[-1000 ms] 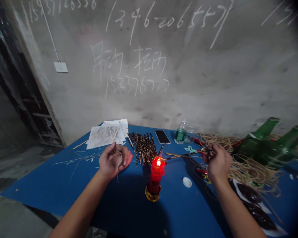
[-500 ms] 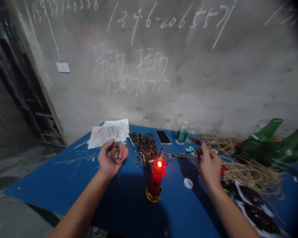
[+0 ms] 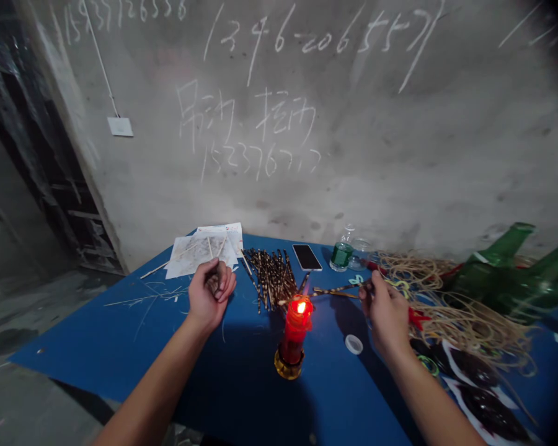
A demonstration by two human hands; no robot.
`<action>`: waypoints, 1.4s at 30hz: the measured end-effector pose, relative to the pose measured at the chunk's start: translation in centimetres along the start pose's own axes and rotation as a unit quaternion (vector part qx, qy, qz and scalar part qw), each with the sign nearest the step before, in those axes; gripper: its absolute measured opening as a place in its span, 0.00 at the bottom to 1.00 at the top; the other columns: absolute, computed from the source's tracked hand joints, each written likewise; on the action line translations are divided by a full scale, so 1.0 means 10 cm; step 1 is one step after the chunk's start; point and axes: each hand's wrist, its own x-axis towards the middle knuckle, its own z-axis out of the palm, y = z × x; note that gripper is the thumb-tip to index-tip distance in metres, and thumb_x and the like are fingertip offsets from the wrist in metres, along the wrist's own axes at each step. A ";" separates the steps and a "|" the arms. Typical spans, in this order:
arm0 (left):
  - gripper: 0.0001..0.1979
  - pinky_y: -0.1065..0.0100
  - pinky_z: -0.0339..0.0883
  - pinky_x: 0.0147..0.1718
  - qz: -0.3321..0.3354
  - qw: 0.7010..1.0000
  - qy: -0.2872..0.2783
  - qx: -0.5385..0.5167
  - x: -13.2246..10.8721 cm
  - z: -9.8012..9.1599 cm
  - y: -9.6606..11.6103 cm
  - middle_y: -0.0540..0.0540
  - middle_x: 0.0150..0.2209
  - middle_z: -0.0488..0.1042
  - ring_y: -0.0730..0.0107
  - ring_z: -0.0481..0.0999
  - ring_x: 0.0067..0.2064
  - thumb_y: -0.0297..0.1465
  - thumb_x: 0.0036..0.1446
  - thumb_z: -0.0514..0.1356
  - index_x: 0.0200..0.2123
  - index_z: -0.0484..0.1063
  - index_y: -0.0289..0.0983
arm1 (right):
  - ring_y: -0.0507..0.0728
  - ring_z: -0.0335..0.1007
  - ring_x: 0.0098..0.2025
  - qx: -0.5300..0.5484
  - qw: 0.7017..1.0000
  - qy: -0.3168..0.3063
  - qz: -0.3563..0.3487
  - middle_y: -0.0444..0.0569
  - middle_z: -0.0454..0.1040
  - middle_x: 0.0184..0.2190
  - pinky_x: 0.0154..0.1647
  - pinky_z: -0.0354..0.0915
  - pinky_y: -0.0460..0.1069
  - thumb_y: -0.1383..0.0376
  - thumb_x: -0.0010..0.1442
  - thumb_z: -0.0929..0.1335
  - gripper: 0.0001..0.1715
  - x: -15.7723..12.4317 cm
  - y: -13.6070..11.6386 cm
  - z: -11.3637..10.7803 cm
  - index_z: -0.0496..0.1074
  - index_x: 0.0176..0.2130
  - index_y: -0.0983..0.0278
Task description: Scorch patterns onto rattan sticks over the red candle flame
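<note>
My right hand point(image 3: 387, 313) pinches a thin scorched stick point(image 3: 341, 288) with dark bands. The stick points left, its pale far end close to the flame of a lit red candle point(image 3: 294, 337) on a gold base. My left hand point(image 3: 211, 294) is held left of the candle, fingers curled in, with nothing visible in it. Behind the candle lies a pile of dark-banded sticks point(image 3: 272, 275). Another stick point(image 3: 345, 295) lies just below the held one.
On the blue table point(image 3: 121, 344) are papers with pale sticks point(image 3: 186, 257), a phone point(image 3: 307, 257), a small bottle point(image 3: 341, 255) and a white cap point(image 3: 354, 344). Tan cord point(image 3: 474, 325), green bottles point(image 3: 497, 260) and dark packs point(image 3: 488, 412) crowd the right side.
My right hand has shifted slightly and still holds the stick by the flame. My left hand has moved a little and its fingers are curled tighter.
</note>
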 end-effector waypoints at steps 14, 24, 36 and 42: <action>0.25 0.71 0.47 0.16 0.003 1.000 0.014 0.015 0.02 0.00 -0.01 0.54 0.11 0.51 0.80 0.52 0.13 0.35 0.63 0.59 0.14 0.63 0.37 | 0.48 0.59 0.15 0.041 0.999 -0.028 -0.006 0.41 0.72 0.19 0.12 0.52 0.43 0.40 0.56 0.76 0.29 -0.06 -0.05 0.04 0.74 0.30 0.63; 0.25 0.72 0.49 0.16 0.009 1.000 -0.001 0.025 0.01 0.01 0.00 0.54 0.12 0.51 0.81 0.52 0.13 0.36 0.63 0.59 0.14 0.63 0.37 | 0.48 0.59 0.15 0.038 0.998 -0.047 -0.027 0.40 0.72 0.19 0.12 0.54 0.41 0.41 0.58 0.76 0.28 -0.06 -0.02 0.03 0.75 0.32 0.63; 0.25 0.70 0.49 0.17 0.009 1.000 -0.001 0.024 0.01 -0.01 -0.01 0.54 0.12 0.52 0.80 0.52 0.14 0.35 0.64 0.59 0.14 0.62 0.38 | 0.48 0.61 0.15 0.030 0.998 -0.047 -0.027 0.40 0.73 0.20 0.12 0.54 0.42 0.41 0.58 0.76 0.27 -0.06 -0.01 0.01 0.75 0.33 0.62; 0.25 0.70 0.49 0.17 0.009 1.000 0.002 0.026 0.02 -0.03 -0.02 0.54 0.12 0.52 0.80 0.52 0.14 0.35 0.65 0.58 0.14 0.63 0.38 | 0.49 0.61 0.15 0.025 0.999 -0.026 -0.027 0.39 0.72 0.19 0.13 0.54 0.43 0.44 0.60 0.75 0.23 -0.02 0.01 -0.02 0.75 0.34 0.61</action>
